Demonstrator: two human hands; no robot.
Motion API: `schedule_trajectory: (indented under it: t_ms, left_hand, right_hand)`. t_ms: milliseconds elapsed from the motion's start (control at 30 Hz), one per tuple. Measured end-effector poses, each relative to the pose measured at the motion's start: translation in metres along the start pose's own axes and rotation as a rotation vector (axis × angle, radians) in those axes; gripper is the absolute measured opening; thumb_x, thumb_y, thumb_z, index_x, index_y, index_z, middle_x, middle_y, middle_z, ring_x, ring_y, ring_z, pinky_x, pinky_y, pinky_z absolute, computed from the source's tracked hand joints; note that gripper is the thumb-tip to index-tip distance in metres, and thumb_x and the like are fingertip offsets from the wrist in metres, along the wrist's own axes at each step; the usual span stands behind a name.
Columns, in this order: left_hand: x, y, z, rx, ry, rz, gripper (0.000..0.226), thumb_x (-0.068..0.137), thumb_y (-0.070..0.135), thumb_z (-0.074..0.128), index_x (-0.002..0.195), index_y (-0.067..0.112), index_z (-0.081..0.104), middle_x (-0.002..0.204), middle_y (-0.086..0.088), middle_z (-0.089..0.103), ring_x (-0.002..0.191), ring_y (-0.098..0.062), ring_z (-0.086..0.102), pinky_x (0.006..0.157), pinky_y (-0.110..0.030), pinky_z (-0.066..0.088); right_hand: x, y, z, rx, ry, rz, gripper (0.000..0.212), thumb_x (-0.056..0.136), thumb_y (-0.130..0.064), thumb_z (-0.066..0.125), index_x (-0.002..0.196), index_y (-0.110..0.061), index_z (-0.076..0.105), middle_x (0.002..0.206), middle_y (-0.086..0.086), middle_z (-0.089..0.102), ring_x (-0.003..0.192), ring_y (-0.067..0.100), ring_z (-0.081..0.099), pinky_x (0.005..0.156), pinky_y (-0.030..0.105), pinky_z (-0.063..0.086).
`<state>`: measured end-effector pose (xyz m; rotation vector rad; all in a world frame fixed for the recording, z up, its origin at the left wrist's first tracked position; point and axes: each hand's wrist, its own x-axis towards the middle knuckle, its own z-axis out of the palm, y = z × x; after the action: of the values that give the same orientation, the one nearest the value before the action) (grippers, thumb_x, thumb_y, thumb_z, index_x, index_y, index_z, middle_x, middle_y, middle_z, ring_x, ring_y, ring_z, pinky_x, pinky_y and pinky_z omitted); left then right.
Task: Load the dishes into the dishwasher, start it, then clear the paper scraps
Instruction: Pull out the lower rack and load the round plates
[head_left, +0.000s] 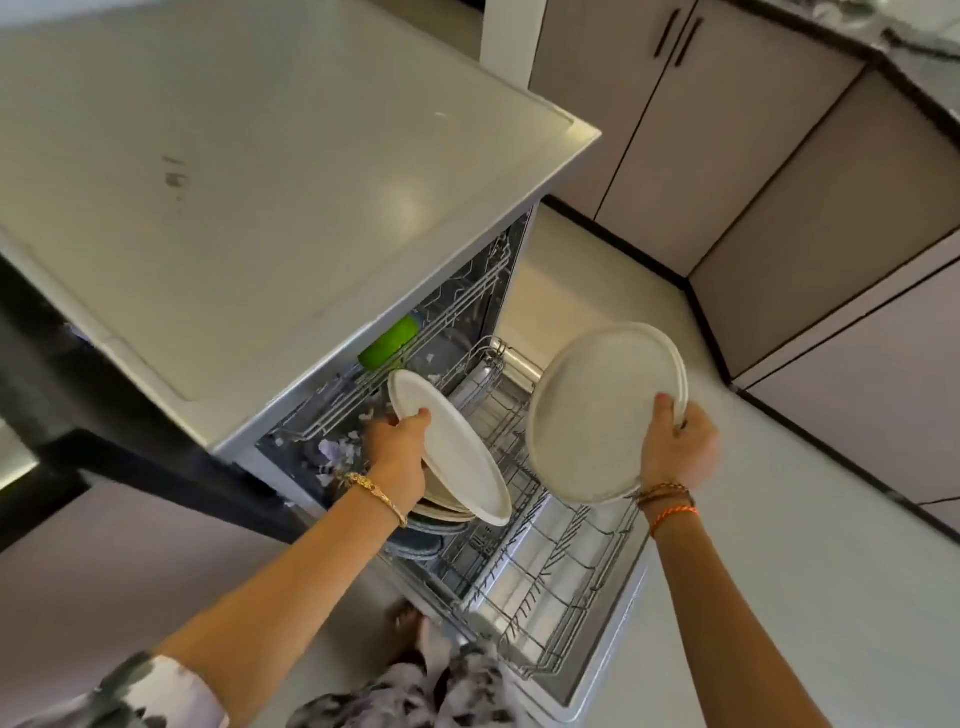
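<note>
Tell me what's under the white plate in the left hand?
Under the white plate held by the left hand, more pale plates stand in the lower rack, with a grey dish lower down. The plate and arm cover most of them, so their number stays hidden.

The left hand (397, 447) is covering part of the white plate (457, 452), which is hiding most of the stacked plates (441, 512) below it. The counter (234, 182) is concealing the upper rack's (415, 332) far side and half the green cup (389, 343). Paper scraps (332, 452) are looking blurred. The right-hand plates' (602, 410) count is staying unclear.
</note>
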<state>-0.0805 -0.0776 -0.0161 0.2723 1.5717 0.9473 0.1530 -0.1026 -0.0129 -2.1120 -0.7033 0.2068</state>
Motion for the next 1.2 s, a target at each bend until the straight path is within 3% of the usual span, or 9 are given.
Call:
schedule_trajectory:
  t_ms: [100, 167, 267, 500, 667, 933, 1067, 1133, 1200]
  left_hand:
    - [0.019, -0.017, 0.005, 0.041, 0.026, -0.005, 0.041, 0.087, 0.005, 0.057, 0.127, 0.003, 0.047, 0.124, -0.018, 0.054, 0.101, -0.031, 0.052, 0.082, -0.041, 0.048]
    - [0.029, -0.029, 0.009, 0.077, 0.079, 0.000, 0.042, 0.087, 0.001, 0.055, 0.128, 0.002, 0.046, 0.124, -0.018, 0.054, 0.105, -0.033, 0.053, 0.080, -0.039, 0.048]
    - [0.048, -0.046, 0.014, 0.115, 0.158, -0.009, 0.038, 0.087, 0.003, 0.057, 0.123, 0.000, 0.048, 0.117, -0.015, 0.056, 0.098, -0.029, 0.052, 0.077, -0.036, 0.048]
    - [0.112, -0.083, 0.000, 0.119, 0.292, 0.047, 0.024, 0.079, 0.000, 0.060, 0.100, 0.011, 0.055, 0.099, -0.010, 0.059, 0.084, -0.024, 0.055, 0.071, -0.036, 0.050]
    - [0.137, -0.094, -0.016, 0.180, 0.338, 0.172, 0.030, 0.079, 0.001, 0.060, 0.106, 0.007, 0.049, 0.088, -0.003, 0.056, 0.080, -0.020, 0.054, 0.066, -0.033, 0.047]
    - [0.159, -0.109, -0.023, 0.087, 0.333, 0.122, 0.033, 0.079, -0.002, 0.058, 0.108, 0.009, 0.050, 0.083, 0.006, 0.056, 0.074, -0.010, 0.055, 0.057, -0.026, 0.045]
    - [0.162, -0.110, -0.025, 0.064, 0.338, 0.097, 0.039, 0.079, -0.004, 0.058, 0.116, 0.003, 0.051, 0.084, 0.005, 0.058, 0.075, -0.011, 0.057, 0.064, -0.029, 0.050]
    - [0.162, -0.108, -0.028, 0.059, 0.342, 0.093, 0.041, 0.078, -0.003, 0.059, 0.117, 0.002, 0.051, 0.085, 0.005, 0.058, 0.076, -0.011, 0.058, 0.065, -0.030, 0.051]
    - [0.162, -0.106, -0.032, 0.057, 0.347, 0.096, 0.042, 0.078, -0.002, 0.060, 0.118, 0.003, 0.050, 0.086, 0.004, 0.058, 0.078, -0.012, 0.058, 0.063, -0.029, 0.051]
  right_hand:
    - [0.005, 0.011, 0.026, -0.168, -0.197, -0.048, 0.033, 0.092, -0.022, 0.052, 0.061, -0.015, 0.044, 0.056, 0.000, 0.044, 0.058, 0.024, 0.044, 0.048, 0.026, 0.027]
    - [0.007, 0.016, 0.046, -0.291, -0.316, -0.080, 0.019, 0.092, -0.021, 0.051, 0.081, -0.006, 0.058, 0.072, 0.012, 0.060, 0.073, 0.034, 0.056, 0.057, 0.029, 0.037]
    - [0.009, 0.029, 0.081, -0.467, -0.465, -0.167, 0.023, 0.094, -0.022, 0.047, 0.102, -0.004, 0.059, 0.090, 0.020, 0.065, 0.085, 0.037, 0.061, 0.062, 0.029, 0.036]
    - [-0.002, 0.080, 0.169, -0.576, -0.755, -0.470, 0.027, 0.095, -0.018, 0.045, 0.118, -0.009, 0.056, 0.097, 0.018, 0.067, 0.087, 0.034, 0.063, 0.063, 0.031, 0.041]
    - [-0.016, 0.102, 0.217, -0.530, -0.810, -0.636, 0.035, 0.095, -0.020, 0.046, 0.128, -0.020, 0.054, 0.091, 0.016, 0.068, 0.082, 0.032, 0.065, 0.067, 0.034, 0.049]
    - [-0.031, 0.121, 0.272, -0.540, -0.902, -0.812, 0.028, 0.097, -0.019, 0.041, 0.120, -0.016, 0.056, 0.081, 0.009, 0.065, 0.074, 0.028, 0.063, 0.068, 0.035, 0.053]
    - [-0.048, 0.124, 0.278, -0.533, -0.949, -0.897, 0.022, 0.094, -0.014, 0.046, 0.111, -0.011, 0.060, 0.074, 0.007, 0.064, 0.062, 0.024, 0.059, 0.053, 0.024, 0.035]
    - [-0.052, 0.131, 0.275, -0.418, -0.879, -0.984, 0.017, 0.086, -0.010, 0.059, 0.101, -0.008, 0.067, 0.056, 0.003, 0.058, 0.042, 0.019, 0.051, 0.044, 0.019, 0.030]
    - [-0.054, 0.139, 0.269, -0.316, -0.792, -1.064, 0.024, 0.085, -0.021, 0.051, 0.094, -0.009, 0.070, 0.048, -0.002, 0.054, 0.031, 0.016, 0.046, 0.035, 0.016, 0.031]
